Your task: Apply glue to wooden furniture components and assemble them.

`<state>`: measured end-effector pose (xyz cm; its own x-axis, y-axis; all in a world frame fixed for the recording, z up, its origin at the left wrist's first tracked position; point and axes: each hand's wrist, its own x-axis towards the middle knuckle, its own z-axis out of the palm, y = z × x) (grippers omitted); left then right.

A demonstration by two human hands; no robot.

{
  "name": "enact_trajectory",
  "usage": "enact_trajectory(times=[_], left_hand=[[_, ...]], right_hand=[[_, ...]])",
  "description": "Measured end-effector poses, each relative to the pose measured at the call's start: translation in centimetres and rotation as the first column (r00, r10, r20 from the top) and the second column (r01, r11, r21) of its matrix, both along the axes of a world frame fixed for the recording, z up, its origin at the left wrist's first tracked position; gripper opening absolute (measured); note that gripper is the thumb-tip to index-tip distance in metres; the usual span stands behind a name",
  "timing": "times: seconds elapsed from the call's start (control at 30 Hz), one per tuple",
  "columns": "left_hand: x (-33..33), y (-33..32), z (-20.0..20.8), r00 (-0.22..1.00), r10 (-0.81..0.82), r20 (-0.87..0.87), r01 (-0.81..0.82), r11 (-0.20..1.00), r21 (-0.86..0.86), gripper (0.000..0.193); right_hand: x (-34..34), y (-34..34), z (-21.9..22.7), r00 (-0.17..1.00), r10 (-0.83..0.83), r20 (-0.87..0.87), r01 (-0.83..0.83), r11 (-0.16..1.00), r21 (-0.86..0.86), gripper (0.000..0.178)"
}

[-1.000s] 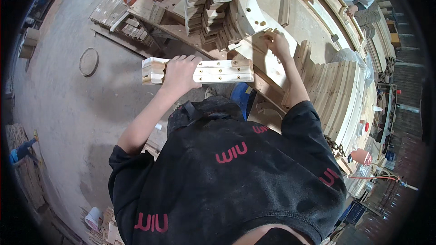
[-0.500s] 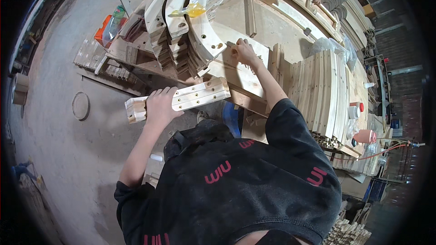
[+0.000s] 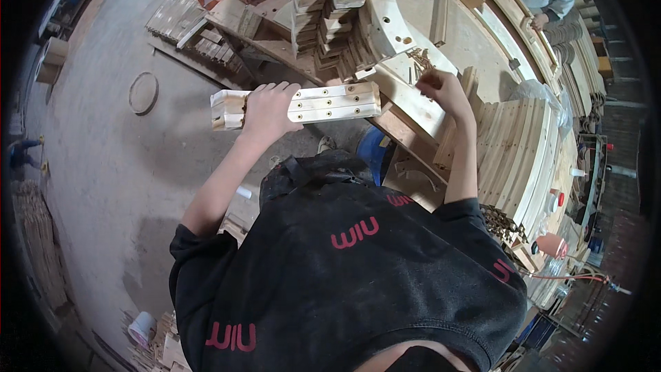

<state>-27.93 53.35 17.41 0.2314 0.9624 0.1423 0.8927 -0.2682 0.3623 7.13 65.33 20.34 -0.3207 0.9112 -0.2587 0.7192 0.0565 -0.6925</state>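
The left hand grips a drilled block in mid-air, holes seemingly unfilled, while the right hand, fingers pinched, picks at dowels just beyond it.

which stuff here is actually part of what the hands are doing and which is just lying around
In hand:
left hand gripping the drilled wooden block
right hand at the small wooden dowels on the bench

Lying about:
stacked curved wooden parts
metal ring on the floor
red-capped bottle
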Motion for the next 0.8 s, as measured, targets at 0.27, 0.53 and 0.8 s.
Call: enact_trajectory(times=[0.27,0.53,0.8], left_hand=[[0.3,-0.2,-0.3,0.997,-0.030,-0.064,0.027,0.999,-0.037,0.058],[0.9,-0.3,0.0,0.993,-0.087,-0.077,0.082,0.995,-0.064,0.065],[0.9,-0.2,-0.2,0.993,-0.079,-0.084,0.073,0.994,-0.077,0.064]], right_hand=[[-9.6,-5.9,3.8,0.947,0.291,-0.139,-0.275,0.954,0.123,0.012],[-13.7,-6.1,0.6,0.923,0.377,-0.073,-0.327,0.873,0.363,0.014],[-13.9,-5.7,0.0,0.914,0.405,0.011,-0.378,0.844,0.381,0.014]])
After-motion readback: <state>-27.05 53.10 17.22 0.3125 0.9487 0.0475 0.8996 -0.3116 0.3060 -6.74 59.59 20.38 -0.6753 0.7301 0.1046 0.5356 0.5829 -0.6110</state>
